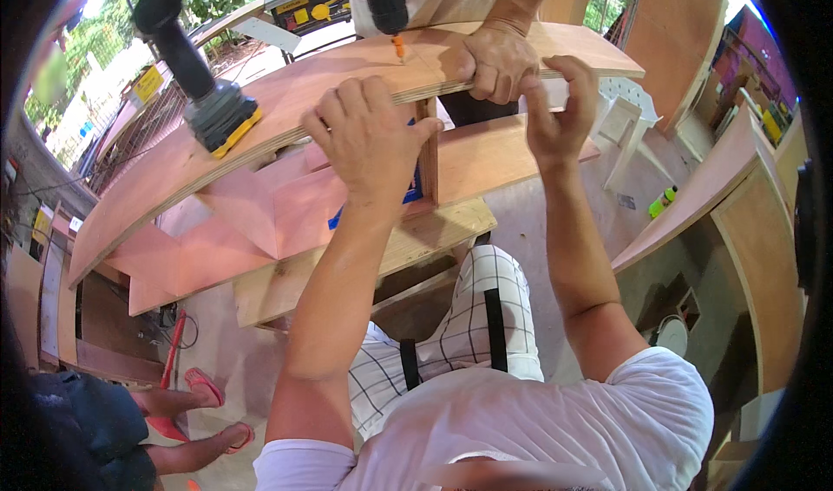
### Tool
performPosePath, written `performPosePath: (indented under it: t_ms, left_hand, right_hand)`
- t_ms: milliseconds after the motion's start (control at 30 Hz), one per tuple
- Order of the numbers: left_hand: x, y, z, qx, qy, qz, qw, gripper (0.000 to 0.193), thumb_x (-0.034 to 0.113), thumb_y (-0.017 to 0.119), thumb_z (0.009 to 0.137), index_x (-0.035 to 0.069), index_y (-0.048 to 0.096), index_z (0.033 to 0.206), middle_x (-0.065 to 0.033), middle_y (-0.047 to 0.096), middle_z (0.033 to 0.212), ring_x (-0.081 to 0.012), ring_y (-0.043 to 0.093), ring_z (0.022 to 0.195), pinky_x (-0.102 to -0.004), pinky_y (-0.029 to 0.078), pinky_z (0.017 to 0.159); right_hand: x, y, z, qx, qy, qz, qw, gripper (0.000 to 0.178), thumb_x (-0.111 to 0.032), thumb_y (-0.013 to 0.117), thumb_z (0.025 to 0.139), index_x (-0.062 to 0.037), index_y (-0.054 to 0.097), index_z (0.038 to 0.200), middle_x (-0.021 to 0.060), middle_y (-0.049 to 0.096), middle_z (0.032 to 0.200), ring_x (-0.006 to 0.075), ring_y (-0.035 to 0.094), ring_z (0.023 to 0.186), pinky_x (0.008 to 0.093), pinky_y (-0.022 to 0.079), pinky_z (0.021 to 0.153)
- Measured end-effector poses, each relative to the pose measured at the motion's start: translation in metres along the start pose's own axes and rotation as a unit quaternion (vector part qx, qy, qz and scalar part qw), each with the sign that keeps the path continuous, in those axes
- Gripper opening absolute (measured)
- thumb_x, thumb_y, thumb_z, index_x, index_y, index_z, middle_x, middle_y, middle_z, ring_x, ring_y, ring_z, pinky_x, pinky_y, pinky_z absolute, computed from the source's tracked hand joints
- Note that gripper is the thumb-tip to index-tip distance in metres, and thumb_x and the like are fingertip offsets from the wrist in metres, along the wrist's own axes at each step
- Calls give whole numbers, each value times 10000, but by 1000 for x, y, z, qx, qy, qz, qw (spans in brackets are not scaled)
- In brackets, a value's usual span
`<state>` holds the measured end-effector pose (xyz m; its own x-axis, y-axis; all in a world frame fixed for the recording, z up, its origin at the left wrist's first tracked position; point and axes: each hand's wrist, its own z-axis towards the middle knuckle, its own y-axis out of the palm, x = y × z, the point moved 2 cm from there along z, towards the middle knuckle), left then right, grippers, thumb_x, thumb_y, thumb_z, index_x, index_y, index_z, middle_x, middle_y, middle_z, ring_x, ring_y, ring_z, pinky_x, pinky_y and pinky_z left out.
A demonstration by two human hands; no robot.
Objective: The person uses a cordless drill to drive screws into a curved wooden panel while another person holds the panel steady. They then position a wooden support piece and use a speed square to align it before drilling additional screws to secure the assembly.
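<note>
A long curved plywood panel lies across the top of a wooden frame with upright dividers. My left hand is closed over its near edge, fingers on the top face and thumb out to the side. Farther right, my right hand is at the same edge, its fingers curved and apart from the thumb. Beside it, another person's hand presses on the panel. That person's dark power drill points an orange-collared bit down at the panel's surface.
A black and yellow cordless power tool stands on the panel's left part. Under the frame is a wooden bench. A white plastic stool and curved plywood pieces are at right. Another person's legs show at lower left.
</note>
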<state>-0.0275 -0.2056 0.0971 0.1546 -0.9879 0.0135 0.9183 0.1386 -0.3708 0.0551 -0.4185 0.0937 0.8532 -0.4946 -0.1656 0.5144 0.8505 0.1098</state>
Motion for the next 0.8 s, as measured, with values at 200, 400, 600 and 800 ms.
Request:
performPosePath:
  t_ms: [200,400,600,800]
  left_hand:
    - [-5,0,0,11,5,22,1000,796,613,928,450,102,618,975,-73,581,976,-318,535,980,-472,349,889]
    - [-6,-4,0,-38,-12,30,999,792,537,956,507,102,600,1066,-72,560,1032,-296,499,1048,-475,327,916]
    - [-9,-3,-2,-24,-3,22,999,826,576,934,492,95,613,1082,-62,567,1062,-295,494,1067,-473,321,922]
    - [-12,-1,-5,-12,5,23,1000,849,639,890,500,100,623,1100,-53,562,1063,-292,492,1059,-472,314,922]
  right_hand:
    - [19,26,-36,-28,-36,10,999,792,-457,767,913,13,435,1458,241,478,1457,387,439,1370,484,350,1146]
    - [59,15,-16,-66,27,-42,997,1015,-874,213,926,-44,612,1351,191,517,1497,424,390,1453,632,175,1199]
    - [80,18,-8,-90,0,-83,992,1008,-829,66,964,-91,750,1024,74,748,1165,347,533,1347,679,69,1199]
    - [81,21,-10,-71,17,-68,995,939,-804,130,992,-85,733,969,38,769,1075,253,605,1108,564,102,1216]
